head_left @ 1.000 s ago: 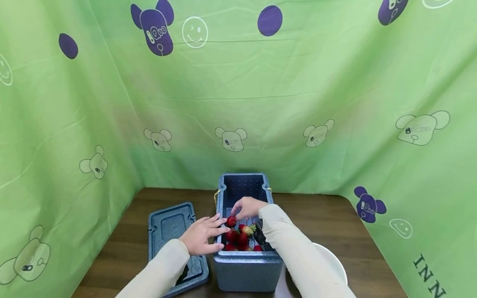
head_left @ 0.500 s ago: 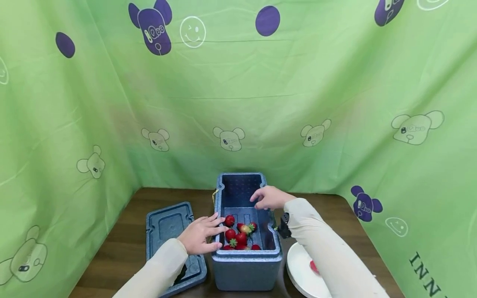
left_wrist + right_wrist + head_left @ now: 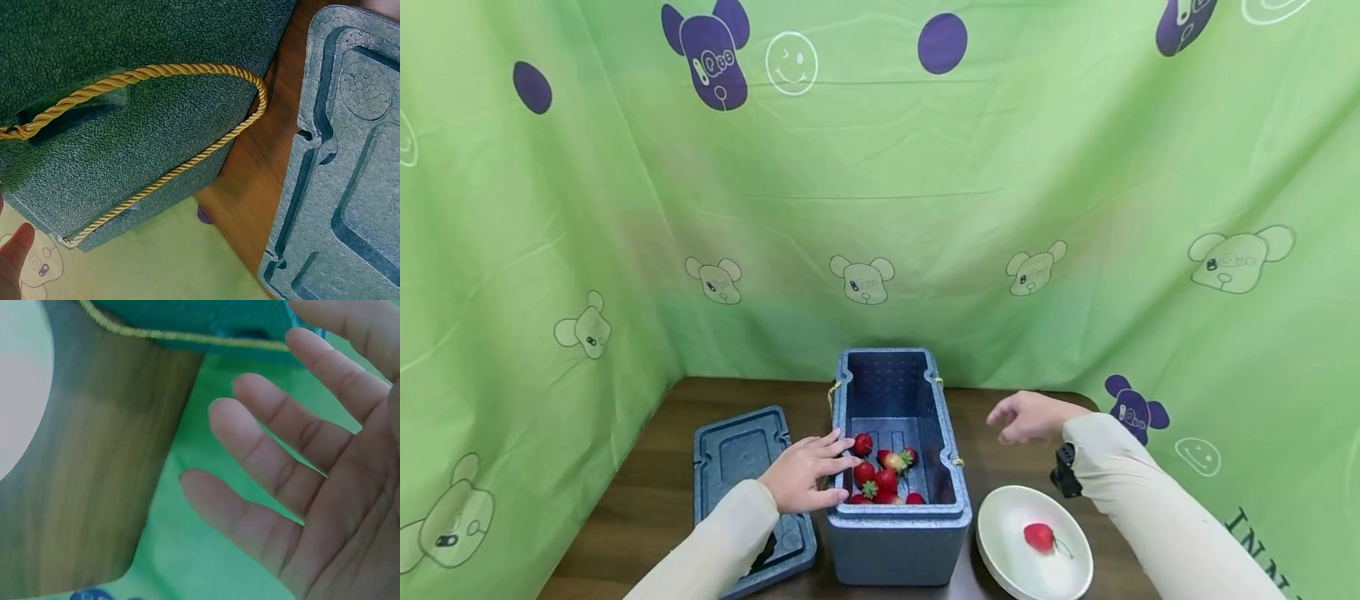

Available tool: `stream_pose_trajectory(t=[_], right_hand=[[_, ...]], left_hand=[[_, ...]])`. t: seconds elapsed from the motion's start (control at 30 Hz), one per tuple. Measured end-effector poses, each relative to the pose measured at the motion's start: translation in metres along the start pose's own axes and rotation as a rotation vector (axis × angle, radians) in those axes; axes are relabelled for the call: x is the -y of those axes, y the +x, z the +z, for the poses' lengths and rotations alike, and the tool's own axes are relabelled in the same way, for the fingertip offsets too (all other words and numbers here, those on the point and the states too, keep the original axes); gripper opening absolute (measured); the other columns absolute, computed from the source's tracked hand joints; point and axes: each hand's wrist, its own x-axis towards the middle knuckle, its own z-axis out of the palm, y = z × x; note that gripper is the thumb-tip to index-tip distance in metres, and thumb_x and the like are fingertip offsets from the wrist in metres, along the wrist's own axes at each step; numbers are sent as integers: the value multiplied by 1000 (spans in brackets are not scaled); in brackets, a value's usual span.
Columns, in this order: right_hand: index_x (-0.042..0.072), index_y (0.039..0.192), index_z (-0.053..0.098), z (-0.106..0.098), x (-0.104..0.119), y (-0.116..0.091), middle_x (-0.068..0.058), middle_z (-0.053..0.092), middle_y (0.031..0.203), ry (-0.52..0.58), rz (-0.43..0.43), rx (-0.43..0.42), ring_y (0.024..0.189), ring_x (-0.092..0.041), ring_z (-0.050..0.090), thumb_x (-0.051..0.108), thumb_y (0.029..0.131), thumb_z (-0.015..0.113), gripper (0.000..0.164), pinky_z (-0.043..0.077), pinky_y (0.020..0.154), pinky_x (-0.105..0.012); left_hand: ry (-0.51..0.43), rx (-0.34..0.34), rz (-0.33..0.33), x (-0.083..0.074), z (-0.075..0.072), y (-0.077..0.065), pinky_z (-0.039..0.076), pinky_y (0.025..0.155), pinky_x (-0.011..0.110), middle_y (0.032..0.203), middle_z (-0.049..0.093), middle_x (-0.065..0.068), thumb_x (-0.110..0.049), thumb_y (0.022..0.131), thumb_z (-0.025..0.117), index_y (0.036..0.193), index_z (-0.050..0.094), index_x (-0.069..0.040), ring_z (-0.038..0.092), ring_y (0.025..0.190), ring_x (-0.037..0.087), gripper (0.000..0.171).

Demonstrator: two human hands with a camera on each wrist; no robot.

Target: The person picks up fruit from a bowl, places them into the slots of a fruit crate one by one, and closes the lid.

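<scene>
A blue-grey foam box (image 3: 898, 546) stands uncovered, with several strawberries (image 3: 886, 481) lying at its near end. My left hand (image 3: 805, 475) rests on the box's left rim, its fingers spread and reaching over the edge beside the strawberries. In the left wrist view only a fingertip (image 3: 17, 247) shows at the left edge. My right hand (image 3: 1033, 417) is in the air to the right of the box, over the table. The right wrist view shows its palm (image 3: 350, 494) bare and the fingers loosely extended. Below it, a white bowl (image 3: 1000, 533) contains one strawberry (image 3: 1039, 537).
The box's foam lid (image 3: 741, 454) lies on the wooden table (image 3: 647, 492), left of the box. A yellow rope handle (image 3: 181, 169) hangs along the box's side. A green printed cloth (image 3: 880, 167) encloses the back and both sides.
My right hand has come up out of the box and travelled right, past its rim, uncovering the bowl with its strawberry. My left hand has stayed on the rim.
</scene>
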Motion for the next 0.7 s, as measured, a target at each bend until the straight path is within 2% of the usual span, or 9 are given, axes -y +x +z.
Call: stream_pose_trajectory(t=[0.13, 0.4, 0.57, 0.7], right_hand=[[-4, 116, 61, -3, -12, -12, 4, 48, 56, 1, 38, 12, 48, -5, 39, 6, 78, 68, 40, 28, 43, -17], [-5, 115, 62, -1, -28, -24, 0, 52, 64, -31, 59, -5, 52, -7, 44, 6, 78, 69, 39, 33, 45, -19], [-8, 111, 62, 6, -39, -28, 1, 52, 64, 6, 29, -7, 49, -6, 42, 3, 76, 67, 37, 28, 44, -17], [-11, 107, 61, 13, -48, -28, 0, 54, 69, 19, -10, -8, 49, -5, 42, 1, 75, 66, 35, 30, 45, -17]], left_hand=[[-6, 12, -17, -1, 0, -1, 36, 105, 49, 141, 50, 8, -40, 90, 55, 131, 61, -14, 39, 135, 31, 48], [8, 6, -20, 1, 1, -2, 36, 105, 48, 142, 50, 7, -40, 91, 54, 131, 61, -15, 39, 135, 30, 48], [-2, 6, -21, 1, 2, -1, 36, 105, 49, 142, 49, 7, -41, 91, 53, 132, 61, -15, 38, 135, 30, 49], [-6, 9, -25, 0, 2, -1, 35, 105, 48, 143, 48, 7, -41, 91, 53, 132, 60, -15, 38, 136, 30, 49]])
